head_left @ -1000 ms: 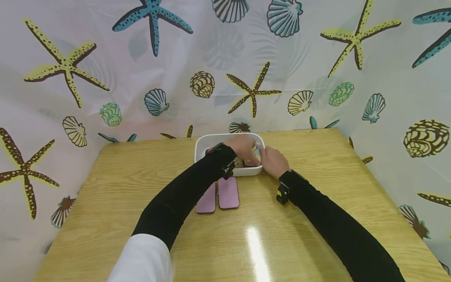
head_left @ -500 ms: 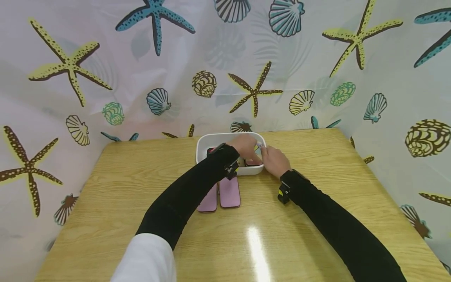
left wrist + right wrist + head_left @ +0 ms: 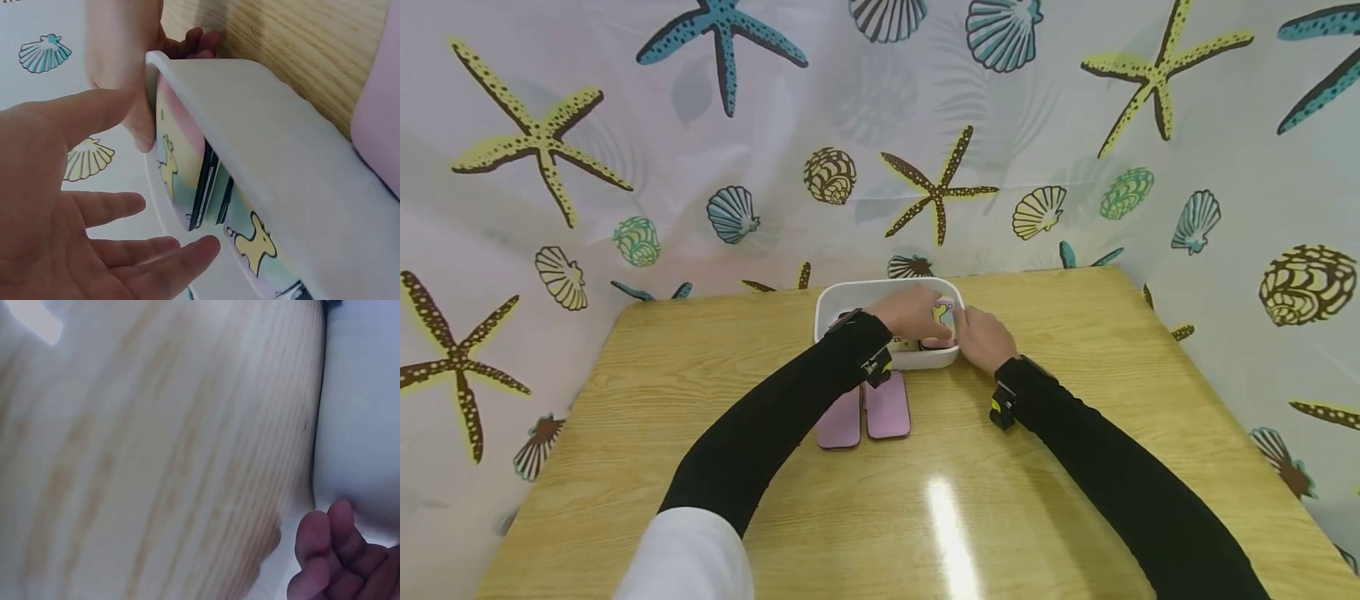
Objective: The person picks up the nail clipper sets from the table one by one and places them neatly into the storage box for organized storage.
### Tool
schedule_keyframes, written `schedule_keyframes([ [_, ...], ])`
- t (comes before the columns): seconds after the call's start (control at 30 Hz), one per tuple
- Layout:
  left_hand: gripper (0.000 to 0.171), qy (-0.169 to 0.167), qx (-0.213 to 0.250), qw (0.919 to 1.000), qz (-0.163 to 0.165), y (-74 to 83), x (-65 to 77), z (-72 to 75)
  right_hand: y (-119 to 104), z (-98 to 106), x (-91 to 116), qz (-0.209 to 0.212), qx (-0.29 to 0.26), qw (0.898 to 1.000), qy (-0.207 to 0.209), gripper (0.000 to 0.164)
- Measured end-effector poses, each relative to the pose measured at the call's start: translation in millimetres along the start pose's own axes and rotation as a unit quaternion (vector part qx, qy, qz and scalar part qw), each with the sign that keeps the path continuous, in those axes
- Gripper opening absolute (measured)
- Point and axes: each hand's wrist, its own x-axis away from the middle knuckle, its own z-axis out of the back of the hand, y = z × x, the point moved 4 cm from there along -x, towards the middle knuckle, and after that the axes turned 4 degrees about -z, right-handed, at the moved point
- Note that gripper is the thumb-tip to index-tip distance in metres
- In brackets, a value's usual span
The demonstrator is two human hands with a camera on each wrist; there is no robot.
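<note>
A white box (image 3: 925,361) stands at the far side of the table. Over its opening is my left hand (image 3: 910,311), whose thumb and fingers reach out loosely in the left wrist view with nothing between them. A case with a pastel cartoon print (image 3: 178,147) stands on edge inside the box's right end, and a similar printed case (image 3: 250,240) sits beside it. My right hand (image 3: 987,340) grips that end of the box, thumb over the rim, fingers curled against the outer wall in the right wrist view. My left hand hides part of the contents in the head view.
Two flat pink rectangles, a right one (image 3: 887,406) and a left one (image 3: 839,422), lie side by side in front of the box on the wooden table (image 3: 1015,500). Behind hangs a curtain (image 3: 850,92) printed with shells and starfish.
My left hand has shifted slightly left, and its wrist has moved left too, showing more of the printed case. My right hand has stayed on the box's right end.
</note>
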Motion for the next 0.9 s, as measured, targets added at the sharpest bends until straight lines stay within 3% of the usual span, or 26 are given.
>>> schedule_keyframes([
  [0.17, 0.063, 0.026, -0.015, 0.9995, 0.006, 1.7, 25.4, 5.1, -1.3, 0.2, 0.0, 0.001, -0.003, 1.0, -0.001, 0.052],
  [0.43, 0.06, 0.108, -0.054, 0.9926, 0.009, 17.5, 83.4, 5.5, 0.5, 2.2, -1.2, -0.006, -0.012, 1.0, -0.011, 0.053],
  [0.53, 0.056, 0.115, -0.078, 0.9902, 0.016, 22.3, 102.8, -4.8, -0.8, 2.7, -1.7, -0.007, -0.013, 1.0, -0.011, 0.054],
  [0.67, 0.051, 0.099, -0.096, 0.9904, 0.007, 22.7, 120.3, -27.9, -2.9, 2.0, -2.5, -0.006, -0.017, 1.0, -0.011, 0.054],
  [0.9, 0.061, 0.077, -0.123, 0.9894, -0.01, 15.4, 127.9, -60.6, 0.0, 0.0, -1.1, -0.01, -0.02, 1.0, -0.014, 0.053],
])
